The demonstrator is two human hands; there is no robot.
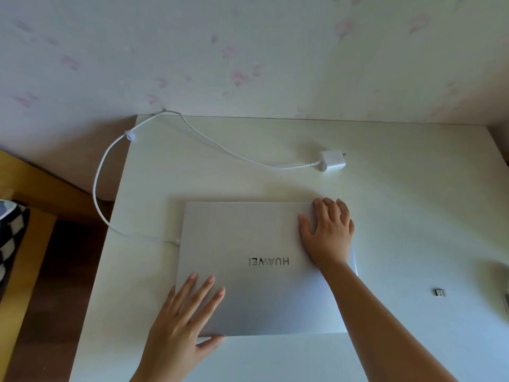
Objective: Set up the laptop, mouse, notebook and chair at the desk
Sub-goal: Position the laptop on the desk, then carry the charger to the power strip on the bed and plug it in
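The closed silver laptop (256, 268) lies flat on the white surface (413, 216), its lid reading "HUAWEI" upside down. At the laptop's near left corner the left hand (179, 326) rests with fingers (205, 288) spread on the lid, thumb along the front edge. The right hand (327, 232) lies flat at the laptop's far right corner, fingers slightly apart. Right of the laptop sits a small USB plug (440, 292). Beyond the laptop lies a white charger (332, 160); its cable (102, 172) loops to the laptop's left side.

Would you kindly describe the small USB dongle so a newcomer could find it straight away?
Start at the white desk and its closed silver laptop. Look to the laptop's right, near the desk's right edge: the dongle lies alone there. It is a tiny dark stub, unlike the white charger with its cable farther back.
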